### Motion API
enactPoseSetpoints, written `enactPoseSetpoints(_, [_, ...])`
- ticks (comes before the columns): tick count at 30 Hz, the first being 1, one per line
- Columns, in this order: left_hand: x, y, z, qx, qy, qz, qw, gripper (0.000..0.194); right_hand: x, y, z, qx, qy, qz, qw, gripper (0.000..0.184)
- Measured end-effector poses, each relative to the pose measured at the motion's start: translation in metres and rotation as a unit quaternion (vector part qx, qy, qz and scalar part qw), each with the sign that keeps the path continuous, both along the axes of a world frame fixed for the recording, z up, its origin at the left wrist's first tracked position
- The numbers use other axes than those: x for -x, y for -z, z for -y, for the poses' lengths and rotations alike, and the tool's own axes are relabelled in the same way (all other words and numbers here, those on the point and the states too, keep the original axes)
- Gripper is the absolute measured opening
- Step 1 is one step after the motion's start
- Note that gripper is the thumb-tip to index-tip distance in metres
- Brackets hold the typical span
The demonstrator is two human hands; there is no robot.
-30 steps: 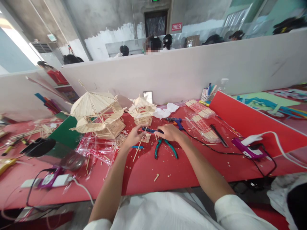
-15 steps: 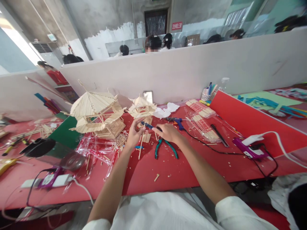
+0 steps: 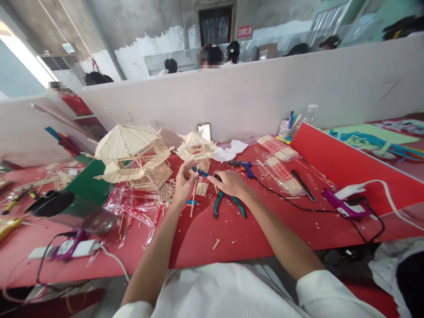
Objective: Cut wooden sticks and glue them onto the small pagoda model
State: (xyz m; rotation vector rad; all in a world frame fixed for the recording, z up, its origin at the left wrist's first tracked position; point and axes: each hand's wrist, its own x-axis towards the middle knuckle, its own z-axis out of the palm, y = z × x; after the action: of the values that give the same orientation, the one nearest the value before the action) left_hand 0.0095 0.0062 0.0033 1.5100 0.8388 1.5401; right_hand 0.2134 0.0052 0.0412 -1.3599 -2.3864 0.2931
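Observation:
My left hand (image 3: 184, 181) is closed on a thin wooden stick (image 3: 193, 198), which hangs down slantwise below the fingers. My right hand (image 3: 231, 182) grips a slim dark-blue pen-like tool (image 3: 202, 172). Its far end reaches the left fingertips and crosses the stick's top; its exact kind is unclear. Just below the right hand lie green-handled pliers (image 3: 217, 205), their jaws hidden under that hand. A small stick-built pavilion model (image 3: 195, 148) stands behind the hands. Several cut sticks (image 3: 202, 189) lie between the hands, near a blue item (image 3: 192, 202).
A larger pavilion model (image 3: 132, 154) stands left, beside plastic wrapping (image 3: 129, 205). At right are a blue glue gun (image 3: 245, 168) with a trailing cord, bagged sticks (image 3: 285, 174), a dark knife-like tool (image 3: 304, 186) and a red board (image 3: 351, 172). Purple power strips (image 3: 347, 207) carry cables.
Both hands stay almost in place. The stick and blue tool have shifted very slightly left, and the camera view has tilted a little.

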Motion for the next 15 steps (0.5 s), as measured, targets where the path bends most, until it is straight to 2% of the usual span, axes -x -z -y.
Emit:
enactPoseSetpoints(6, [0.012, -0.002, -0.003, 0.031, 0.039, -0.043, 0.998, 0.05, -0.007, 0.0, -0.003, -0.004, -0.017, 0.03, 0.999, 0.058])
enactPoseSetpoints(15, [0.02, -0.012, 0.004, 0.055, 0.072, -0.129, 0.988, 0.042, -0.01, -0.003, -0.003, -0.006, -0.015, 0.076, 0.997, 0.063])
